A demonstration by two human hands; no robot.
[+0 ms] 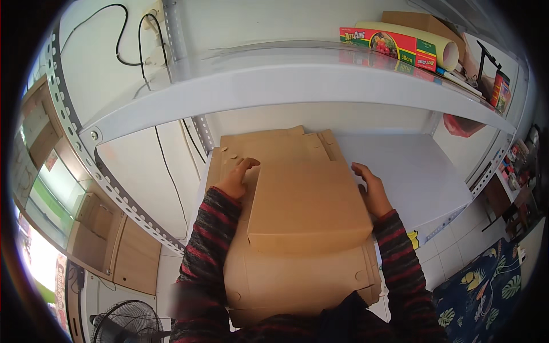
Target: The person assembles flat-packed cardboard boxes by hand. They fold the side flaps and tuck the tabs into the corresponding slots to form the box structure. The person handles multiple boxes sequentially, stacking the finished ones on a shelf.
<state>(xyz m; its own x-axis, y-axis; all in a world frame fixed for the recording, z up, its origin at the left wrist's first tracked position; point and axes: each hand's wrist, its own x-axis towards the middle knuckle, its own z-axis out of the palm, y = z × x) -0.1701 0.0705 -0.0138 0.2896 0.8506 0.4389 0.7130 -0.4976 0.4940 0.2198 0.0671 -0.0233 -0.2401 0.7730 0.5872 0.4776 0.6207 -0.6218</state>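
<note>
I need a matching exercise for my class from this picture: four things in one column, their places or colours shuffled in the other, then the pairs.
1. Brown cardboard box
2. Fan
3. Red-and-green carton
4. Leaf-patterned cloth

A. On the upper shelf
B. Dark blue, lower right
C. Between the left hand and right hand
D. Lower left

Pairs: 1-C; 2-D; 3-A; 4-B

Stacked cardboard [294, 276] partly hidden, fan [128, 321] cut off
</note>
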